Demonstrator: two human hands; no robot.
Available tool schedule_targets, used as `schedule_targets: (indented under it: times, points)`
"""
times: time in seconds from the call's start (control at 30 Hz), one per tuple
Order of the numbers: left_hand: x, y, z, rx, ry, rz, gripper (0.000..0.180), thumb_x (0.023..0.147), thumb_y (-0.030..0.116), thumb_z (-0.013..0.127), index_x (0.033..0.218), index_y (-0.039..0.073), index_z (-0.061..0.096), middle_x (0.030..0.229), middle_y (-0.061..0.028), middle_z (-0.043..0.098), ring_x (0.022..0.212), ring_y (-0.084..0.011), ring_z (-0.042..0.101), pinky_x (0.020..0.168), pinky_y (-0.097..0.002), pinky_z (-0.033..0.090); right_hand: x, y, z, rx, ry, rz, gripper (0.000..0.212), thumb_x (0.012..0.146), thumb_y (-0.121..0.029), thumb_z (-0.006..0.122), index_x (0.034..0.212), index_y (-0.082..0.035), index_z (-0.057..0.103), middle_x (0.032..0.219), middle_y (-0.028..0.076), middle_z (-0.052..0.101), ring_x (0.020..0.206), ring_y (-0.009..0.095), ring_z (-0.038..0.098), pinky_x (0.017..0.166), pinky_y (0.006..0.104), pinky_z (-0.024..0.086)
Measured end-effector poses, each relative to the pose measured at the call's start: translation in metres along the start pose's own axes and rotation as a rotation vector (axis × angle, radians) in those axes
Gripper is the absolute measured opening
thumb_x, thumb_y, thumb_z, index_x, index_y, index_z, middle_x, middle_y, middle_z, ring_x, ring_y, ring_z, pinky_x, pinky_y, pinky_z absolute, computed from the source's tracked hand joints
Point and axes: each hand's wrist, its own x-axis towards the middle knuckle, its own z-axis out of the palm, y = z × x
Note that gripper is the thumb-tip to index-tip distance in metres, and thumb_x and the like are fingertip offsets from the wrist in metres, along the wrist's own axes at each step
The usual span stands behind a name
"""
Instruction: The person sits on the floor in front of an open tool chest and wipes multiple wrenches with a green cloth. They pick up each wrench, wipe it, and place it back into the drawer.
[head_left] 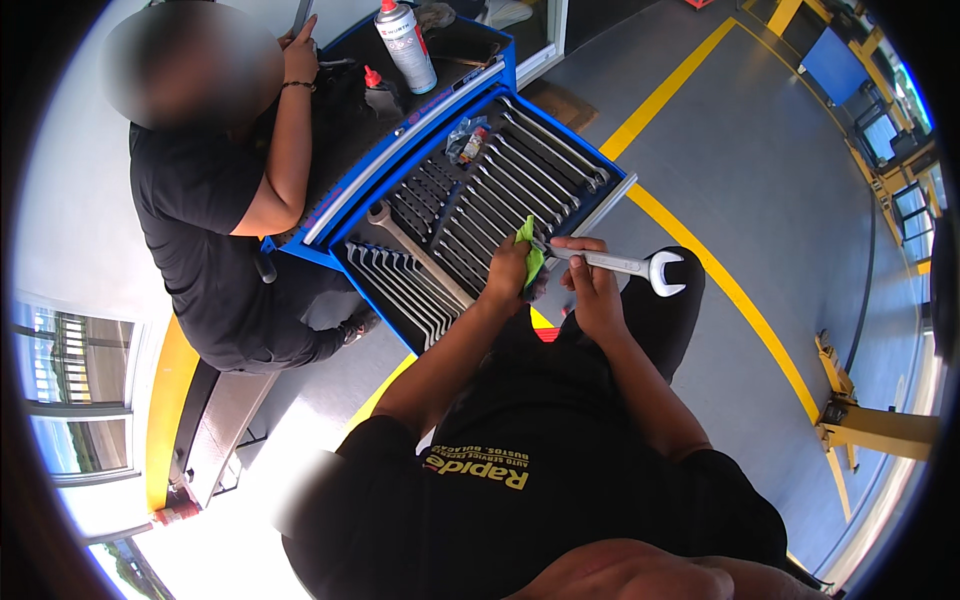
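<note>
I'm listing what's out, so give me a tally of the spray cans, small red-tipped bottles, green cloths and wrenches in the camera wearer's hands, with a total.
Spray can: 1
Small red-tipped bottle: 1
Green cloth: 1
Held wrench: 1
Total: 4

Black short-sleeved shirt (600, 500), yellow chest lettering (478, 468), dark trousers (672, 325), bare hands (597, 297)
</note>
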Motion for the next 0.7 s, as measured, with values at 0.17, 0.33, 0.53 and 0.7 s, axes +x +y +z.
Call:
schedule_targets:
  times: [0.17,0.33,0.53,0.7]
  points:
    - [-0.036,-0.028,0.025,0.028,-0.267,-0.179,0.022,0.103,0.024,0.041,0.112,0.009,0.055,0.079,-0.0050,0.057,0.054,-0.0155,0.055,0.046,-0.0302,0.046,0.009,-0.008,-0.015,-0.137,0.134,-0.034,0.025,0.107,-0.021,0.043,0.122,-0.003,0.052,0.091,0.008,0.067,0.071,0.014,0.058,0.065,0.0301,0.046]
    - [-0.038,-0.062,0.025,0.463,-0.667,0.325,0.029,0.101,0.024,0.051,0.123,0.005,0.054,0.089,-0.0078,0.062,0.064,-0.0152,0.062,0.057,-0.0275,0.052,0.034,-0.014,-0.035,-0.128,0.024,0.198,0.033,0.107,-0.027,0.044,0.119,0.001,0.056,0.066,0.002,0.051,0.056,0.011,0.048,0.058,0.0288,0.041]
    - [-0.037,-0.002,-0.026,0.055,-0.495,-0.090,0.037,0.106,0.031,0.043,0.131,0.004,0.051,0.099,-0.0095,0.065,0.075,-0.0148,0.066,0.068,-0.0296,0.057,0.013,-0.011,-0.045,0.073,0.000,0.328,0.030,0.108,-0.025,0.041,0.115,-0.001,0.058,0.064,-0.001,0.045,0.057,0.007,0.043,0.056,0.0248,0.036]
    - [-0.026,-0.009,0.010,-0.260,-0.609,0.011,0.049,0.107,0.037,0.030,0.137,0.002,0.047,0.119,-0.0166,0.065,0.093,-0.0222,0.068,0.064,-0.0331,0.059,-0.002,0.015,-0.012,-0.063,-0.208,0.472,0.026,0.104,-0.024,0.046,0.107,0.000,0.057,0.067,0.003,0.053,0.058,0.012,0.051,0.056,0.0281,0.041]
